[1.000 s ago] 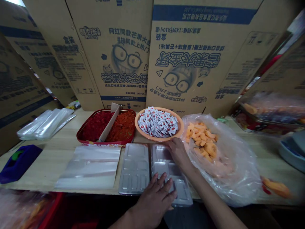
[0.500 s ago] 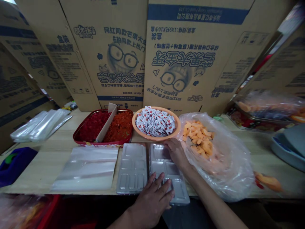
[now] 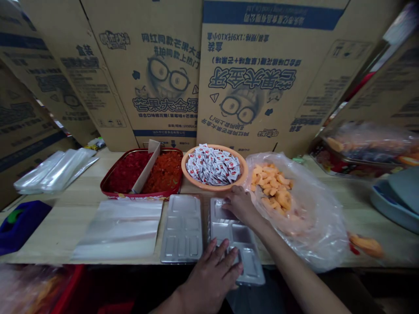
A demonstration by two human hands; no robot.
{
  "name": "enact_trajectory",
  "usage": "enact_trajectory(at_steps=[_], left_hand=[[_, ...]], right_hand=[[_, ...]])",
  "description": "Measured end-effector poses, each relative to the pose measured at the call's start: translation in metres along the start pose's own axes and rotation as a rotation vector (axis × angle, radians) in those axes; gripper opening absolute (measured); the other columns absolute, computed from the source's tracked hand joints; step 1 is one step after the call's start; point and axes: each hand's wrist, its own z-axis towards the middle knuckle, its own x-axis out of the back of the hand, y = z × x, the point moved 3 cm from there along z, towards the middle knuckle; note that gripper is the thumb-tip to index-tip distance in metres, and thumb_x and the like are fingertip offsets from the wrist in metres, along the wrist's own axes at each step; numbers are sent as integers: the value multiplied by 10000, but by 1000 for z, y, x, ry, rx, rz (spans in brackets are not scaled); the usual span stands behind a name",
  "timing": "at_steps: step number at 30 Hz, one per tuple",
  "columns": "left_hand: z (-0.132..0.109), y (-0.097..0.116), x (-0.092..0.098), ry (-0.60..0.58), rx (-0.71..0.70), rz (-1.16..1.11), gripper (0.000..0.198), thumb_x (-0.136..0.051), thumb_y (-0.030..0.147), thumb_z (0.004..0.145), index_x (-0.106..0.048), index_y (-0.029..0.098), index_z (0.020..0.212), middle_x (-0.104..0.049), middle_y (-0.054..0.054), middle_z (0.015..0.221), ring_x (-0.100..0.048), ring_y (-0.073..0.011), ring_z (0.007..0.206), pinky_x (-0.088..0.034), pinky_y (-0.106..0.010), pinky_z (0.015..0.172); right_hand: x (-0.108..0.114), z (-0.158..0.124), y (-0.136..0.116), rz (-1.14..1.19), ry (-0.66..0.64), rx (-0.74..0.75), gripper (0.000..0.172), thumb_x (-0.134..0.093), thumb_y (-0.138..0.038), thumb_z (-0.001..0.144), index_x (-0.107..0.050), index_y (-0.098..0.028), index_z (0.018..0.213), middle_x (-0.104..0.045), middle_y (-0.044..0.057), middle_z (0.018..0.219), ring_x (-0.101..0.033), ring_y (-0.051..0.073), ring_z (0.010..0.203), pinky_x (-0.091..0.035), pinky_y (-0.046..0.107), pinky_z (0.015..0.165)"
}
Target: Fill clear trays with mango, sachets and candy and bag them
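Note:
My left hand lies with fingers spread over the near part of a clear plastic compartment tray. The tray sits slightly askew, its near end jutting past the table's front edge. At the tray's far end my right hand has its fingers curled down, closed at the far compartment; the exact grip is partly hidden. A second clear compartment tray lies just to the left, untouched. Behind the right hand stands an orange bowl heaped with small white-and-red sachets.
A red tin holds dark red and orange-red food, split by a cardboard divider. Clear plastic sheets lie left of the trays. An open bag of orange pieces is on the right. Cardboard boxes wall the back. A blue dispenser stands far left.
The tray under my hands has shifted a little right and toward me. My right hand's fingers have moved slightly from the tray's far edge onto its far compartment.

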Motion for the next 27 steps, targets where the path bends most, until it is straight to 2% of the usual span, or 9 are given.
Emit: enact_trajectory(at_steps=[3,7,17,27], left_hand=[[1,0,-1,2,26,27,449,-417,268,875,-378,200,1317,-270,-40,1453,-183,-277,1337,-145,-458,1100],[1,2,-2,18,26,42,447,-418,263,875,-381,198,1316,-285,-44,1447,-197,-281,1332,-124,-464,1103],[1,3,-2,67,39,59,448,-459,273,857,-409,201,1296,-295,-50,1442,-231,-282,1321,-105,-475,1106],[2,2,-4,52,57,20,439,-462,267,855,-416,202,1286,-307,-56,1436,-214,-265,1329,-129,-468,1103]], right_hand=[[-4,-4,0,35,21,-34,140,-646,-168,710,-650,-150,849,-598,136,970,-530,260,899,-400,325,700],[-4,-10,-1,190,113,57,117,-518,-96,788,-622,-140,814,-630,86,870,-543,192,829,-399,284,734],[6,-16,-5,185,355,259,185,-441,-135,841,-612,-141,911,-615,109,917,-513,222,909,-401,345,795],[11,-13,-10,78,341,289,180,-445,-108,827,-619,-123,871,-594,101,823,-493,219,809,-393,338,740]])
